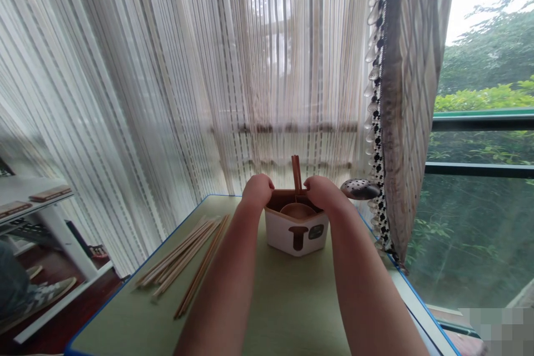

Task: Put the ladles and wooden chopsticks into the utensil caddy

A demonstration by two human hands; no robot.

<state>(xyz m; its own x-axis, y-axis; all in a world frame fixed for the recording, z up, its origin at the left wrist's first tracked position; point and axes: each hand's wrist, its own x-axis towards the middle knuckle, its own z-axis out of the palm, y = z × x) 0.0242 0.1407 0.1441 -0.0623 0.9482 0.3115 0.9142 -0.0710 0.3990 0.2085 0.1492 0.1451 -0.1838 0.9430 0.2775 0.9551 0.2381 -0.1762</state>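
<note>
My left hand is closed at the left back edge of a white utensil holder with a brown inside. At its right back edge my right hand is closed too; most fingers of both are hidden. Dark brown chopsticks stand upright in the holder, between my hands. A round brown piece, perhaps a spoon or ladle head, shows inside. Behind my right wrist a perforated skimmer sticks out to the right, its handle hidden.
Light wooden chopsticks and darker ones lie left on the green table with a blue edge. A striped curtain hangs close behind. To the right is a window; at left, a white desk and a person's shoe.
</note>
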